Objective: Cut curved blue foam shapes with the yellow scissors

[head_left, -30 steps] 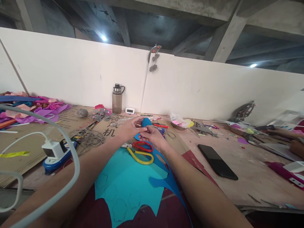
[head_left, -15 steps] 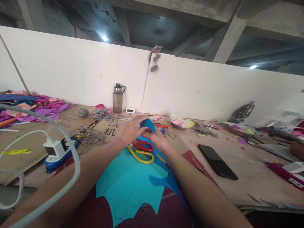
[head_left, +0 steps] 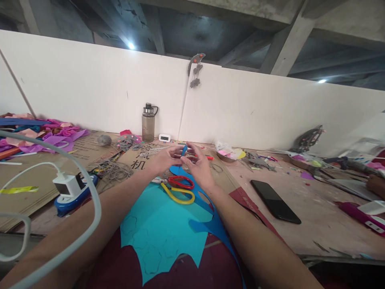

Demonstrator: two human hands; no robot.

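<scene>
A small blue paper piece (head_left: 184,150), seen nearly edge-on, is pinched between my left hand (head_left: 166,159) and my right hand (head_left: 198,165). Both hands are closed around it, just above the table. A thin dark line hangs below the fingers; I cannot make out what it is. Under the hands lie scissors (head_left: 179,197) with one red and one yellow handle. They rest on a turquoise sheet (head_left: 168,228) with pencilled flower outlines and a scalloped lower edge. Blue cut-out paper (head_left: 215,228) with openings lies along the sheet's right side, partly beneath my right forearm.
A black phone (head_left: 275,200) lies to the right. At the back stand a bottle (head_left: 148,127) and a small white clock (head_left: 164,138). On the left are a blue power strip (head_left: 67,205), a white cable (head_left: 95,200) crossing close to the camera, and crumpled coloured paper (head_left: 60,136).
The blue piece has turned from showing its curved face to nearly edge-on. My right hand has risen and its fingers now come up beside the left. The scissors stay put.
</scene>
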